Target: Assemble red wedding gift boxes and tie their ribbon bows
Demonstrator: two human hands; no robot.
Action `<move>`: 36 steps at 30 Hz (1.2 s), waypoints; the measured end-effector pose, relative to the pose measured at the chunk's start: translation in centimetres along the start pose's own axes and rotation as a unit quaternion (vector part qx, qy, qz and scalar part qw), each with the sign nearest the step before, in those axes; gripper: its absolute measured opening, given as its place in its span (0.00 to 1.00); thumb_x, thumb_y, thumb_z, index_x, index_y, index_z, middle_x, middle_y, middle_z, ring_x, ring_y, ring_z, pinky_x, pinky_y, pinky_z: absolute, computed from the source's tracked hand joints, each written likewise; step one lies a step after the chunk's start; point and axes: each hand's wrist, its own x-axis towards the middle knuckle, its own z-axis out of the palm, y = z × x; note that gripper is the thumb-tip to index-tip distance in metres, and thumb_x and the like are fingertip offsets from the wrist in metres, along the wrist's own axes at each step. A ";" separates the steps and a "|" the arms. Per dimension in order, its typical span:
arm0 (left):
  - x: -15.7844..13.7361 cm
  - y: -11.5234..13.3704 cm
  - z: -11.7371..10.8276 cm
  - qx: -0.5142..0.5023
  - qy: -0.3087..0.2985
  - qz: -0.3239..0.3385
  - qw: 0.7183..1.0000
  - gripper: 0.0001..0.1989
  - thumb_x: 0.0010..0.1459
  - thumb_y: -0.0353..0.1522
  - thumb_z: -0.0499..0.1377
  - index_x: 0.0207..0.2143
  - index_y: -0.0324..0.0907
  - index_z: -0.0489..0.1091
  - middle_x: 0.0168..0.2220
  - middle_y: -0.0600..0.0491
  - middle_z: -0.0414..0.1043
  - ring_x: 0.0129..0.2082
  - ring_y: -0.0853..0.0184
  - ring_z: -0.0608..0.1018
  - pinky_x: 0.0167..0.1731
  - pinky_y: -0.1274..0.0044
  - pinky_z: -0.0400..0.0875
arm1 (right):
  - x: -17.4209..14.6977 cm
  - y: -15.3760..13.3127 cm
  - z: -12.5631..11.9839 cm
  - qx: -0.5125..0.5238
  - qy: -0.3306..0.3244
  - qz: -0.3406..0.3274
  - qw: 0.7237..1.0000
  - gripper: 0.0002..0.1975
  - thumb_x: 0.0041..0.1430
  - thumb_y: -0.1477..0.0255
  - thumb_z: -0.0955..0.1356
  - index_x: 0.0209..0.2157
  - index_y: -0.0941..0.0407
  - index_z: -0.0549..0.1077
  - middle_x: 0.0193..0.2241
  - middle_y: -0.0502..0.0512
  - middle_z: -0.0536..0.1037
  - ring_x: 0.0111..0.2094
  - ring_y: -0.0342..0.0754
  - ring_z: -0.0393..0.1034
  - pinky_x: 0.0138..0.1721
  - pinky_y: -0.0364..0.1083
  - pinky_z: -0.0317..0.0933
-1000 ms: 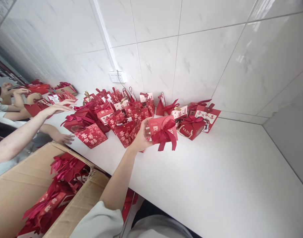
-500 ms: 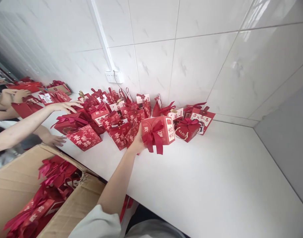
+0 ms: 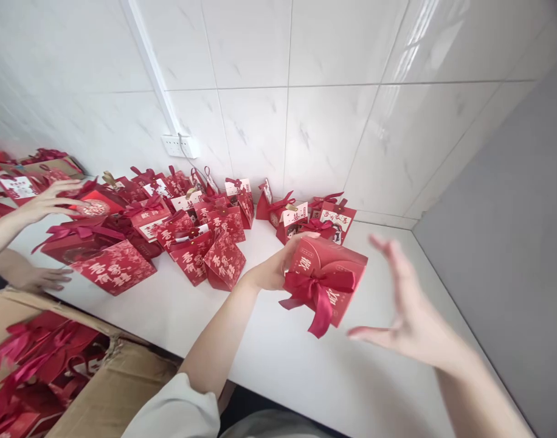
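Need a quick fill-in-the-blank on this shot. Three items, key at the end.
The person's ____ hand grips the red paper box with a ribbon bow. The person's right hand, thumb and fingers spread, holds ____. The white rectangular power socket is mounted on the tiled ____.

Missing words: left; nothing; wall.

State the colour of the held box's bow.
The bow is deep red, seen best in the head view.
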 end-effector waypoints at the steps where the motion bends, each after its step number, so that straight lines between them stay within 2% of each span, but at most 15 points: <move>1: 0.4 0.2 -0.1 -0.004 -0.018 0.004 1.000 0.46 0.47 0.34 0.69 0.64 0.59 0.50 0.61 0.50 0.61 0.59 0.48 0.68 0.56 0.55 0.68 | -0.4 0.0 0.5 0.020 -0.028 -0.002 0.999 0.45 0.58 0.56 0.69 0.68 0.54 0.44 0.60 0.66 0.63 0.57 0.61 0.64 0.53 0.63 0.65; 3: 1.2 0.3 0.1 -0.026 -0.034 0.003 0.999 0.44 0.47 0.34 0.69 0.63 0.58 0.53 0.61 0.50 0.62 0.60 0.48 0.67 0.57 0.56 0.66 | -0.9 0.2 1.9 0.057 -0.042 0.014 0.997 0.55 0.54 0.56 0.71 0.69 0.52 0.32 0.62 0.66 0.59 0.60 0.64 0.60 0.56 0.66 0.61; 4: 1.6 0.2 0.4 -0.053 -0.021 -0.001 0.998 0.43 0.47 0.35 0.69 0.63 0.57 0.53 0.60 0.50 0.63 0.60 0.48 0.67 0.57 0.56 0.66 | -0.9 0.3 2.5 0.067 -0.017 0.026 0.997 0.54 0.53 0.56 0.72 0.68 0.50 0.33 0.62 0.66 0.59 0.60 0.64 0.59 0.56 0.67 0.60; 6: 2.9 -0.6 1.5 -0.137 0.058 -0.009 0.989 0.41 0.49 0.39 0.67 0.63 0.55 0.54 0.60 0.50 0.64 0.60 0.48 0.68 0.56 0.55 0.67 | -0.3 0.7 3.2 0.066 0.050 0.031 0.996 0.51 0.52 0.57 0.72 0.67 0.47 0.38 0.61 0.65 0.59 0.59 0.64 0.60 0.56 0.66 0.60; 8: 4.6 -1.7 3.1 -0.226 0.165 -0.018 0.960 0.36 0.53 0.44 0.63 0.62 0.52 0.56 0.60 0.49 0.64 0.59 0.47 0.69 0.55 0.54 0.68 | 1.0 1.3 3.3 0.035 0.108 0.014 0.993 0.50 0.50 0.58 0.74 0.66 0.47 0.41 0.59 0.65 0.59 0.60 0.65 0.59 0.57 0.67 0.59; 10: 6.5 -2.6 4.9 -0.293 0.228 -0.017 0.928 0.31 0.57 0.49 0.56 0.61 0.47 0.60 0.60 0.48 0.64 0.60 0.48 0.68 0.57 0.53 0.65 | 2.3 2.2 3.3 -0.030 0.146 -0.007 0.989 0.48 0.50 0.61 0.74 0.65 0.48 0.44 0.58 0.64 0.59 0.60 0.65 0.58 0.57 0.68 0.59; 11: 7.4 -2.9 5.7 -0.326 0.231 -0.005 0.917 0.30 0.59 0.49 0.52 0.60 0.46 0.61 0.61 0.48 0.64 0.61 0.49 0.67 0.59 0.53 0.63 | 2.8 2.7 3.5 -0.071 0.160 -0.016 0.984 0.47 0.51 0.62 0.74 0.65 0.48 0.45 0.57 0.63 0.60 0.60 0.65 0.58 0.57 0.68 0.59; 14: 9.4 -3.6 7.6 -0.419 0.182 0.037 0.889 0.29 0.63 0.50 0.45 0.58 0.45 0.63 0.62 0.50 0.63 0.63 0.54 0.64 0.65 0.57 0.56 | 3.0 5.0 4.4 -0.181 0.197 -0.033 0.963 0.42 0.55 0.66 0.72 0.65 0.47 0.46 0.56 0.63 0.61 0.60 0.64 0.58 0.55 0.66 0.61; 16: 9.9 -4.0 8.2 -0.452 0.178 0.029 0.873 0.31 0.63 0.52 0.43 0.58 0.44 0.64 0.62 0.49 0.62 0.65 0.56 0.61 0.66 0.60 0.53 | 2.0 6.5 5.3 -0.204 0.206 -0.031 0.957 0.42 0.55 0.68 0.72 0.65 0.48 0.47 0.55 0.63 0.62 0.59 0.63 0.58 0.55 0.65 0.61; 20: 9.7 -4.8 8.7 -0.486 0.215 -0.059 0.845 0.34 0.61 0.56 0.40 0.57 0.45 0.65 0.63 0.49 0.62 0.64 0.56 0.63 0.63 0.61 0.60 | -0.2 8.3 6.1 -0.175 0.207 0.001 0.962 0.44 0.54 0.65 0.73 0.65 0.51 0.47 0.55 0.65 0.63 0.59 0.62 0.59 0.55 0.65 0.61; 22: 9.5 -4.8 8.9 -0.540 0.215 -0.074 0.810 0.31 0.62 0.54 0.42 0.54 0.44 0.68 0.61 0.49 0.64 0.61 0.57 0.67 0.60 0.62 0.64 | -0.7 8.4 6.0 -0.163 0.211 0.018 0.964 0.45 0.53 0.63 0.73 0.65 0.51 0.47 0.55 0.65 0.62 0.59 0.63 0.58 0.55 0.66 0.60; 25: 9.4 -4.3 8.9 -0.629 0.214 -0.077 0.743 0.27 0.63 0.50 0.45 0.47 0.41 0.72 0.54 0.46 0.72 0.55 0.57 0.73 0.56 0.65 0.68 | -0.5 8.0 5.8 -0.132 0.221 0.045 0.965 0.48 0.49 0.60 0.74 0.65 0.52 0.47 0.56 0.66 0.61 0.59 0.64 0.57 0.56 0.67 0.57; 28: 9.5 -3.8 8.6 -0.670 0.223 -0.080 0.704 0.23 0.64 0.45 0.48 0.44 0.39 0.74 0.47 0.46 0.76 0.50 0.60 0.77 0.54 0.69 0.69 | 0.0 7.7 6.0 -0.087 0.229 0.075 0.967 0.50 0.47 0.60 0.75 0.65 0.52 0.46 0.58 0.66 0.59 0.60 0.64 0.55 0.57 0.67 0.56; 32: 9.5 -3.6 7.9 -0.674 0.231 -0.074 0.698 0.16 0.65 0.37 0.51 0.43 0.40 0.75 0.45 0.49 0.78 0.46 0.64 0.78 0.56 0.72 0.67 | 0.3 7.5 7.0 -0.034 0.233 0.112 0.965 0.52 0.46 0.60 0.76 0.65 0.51 0.45 0.59 0.66 0.56 0.61 0.64 0.54 0.56 0.67 0.58; 36: 9.3 -3.2 7.2 -0.667 0.240 -0.076 0.702 0.12 0.65 0.34 0.52 0.41 0.41 0.75 0.41 0.52 0.79 0.45 0.66 0.79 0.57 0.72 0.66 | 0.6 7.7 7.9 -0.032 0.244 0.086 0.965 0.52 0.46 0.61 0.76 0.65 0.50 0.44 0.59 0.66 0.56 0.61 0.65 0.54 0.56 0.68 0.57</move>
